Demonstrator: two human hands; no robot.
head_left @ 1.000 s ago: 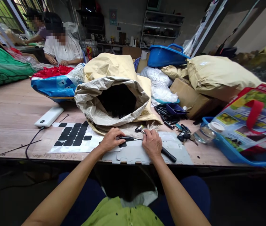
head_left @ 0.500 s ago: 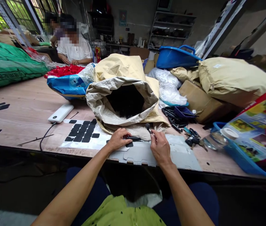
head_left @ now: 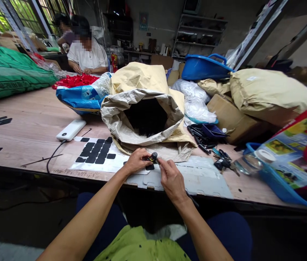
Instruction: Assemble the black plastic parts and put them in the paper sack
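My left hand is closed, thumb and fingers pinched at the left side of a small black piece with a rounded end and a yellowish patch. Close beside it, my right hand is closed too, its fingertips meeting the piece from the right. What the right fingers pinch is mostly hidden. A dark rod shows past my right wrist. Both hands are over a grey sheet at the table edge. Left of them, several black rounded squares lie in rows on a white sheet.
An open sack with dark contents stands right behind my hands. Left are a white power bank and its cable. Black parts, keys and a blue basin are right. A person sits across the table.
My right hand has moved left and slightly down until its fingertips meet my left hand's. The black piece's rounded end now shows between them; my left hand has stayed about where it was.
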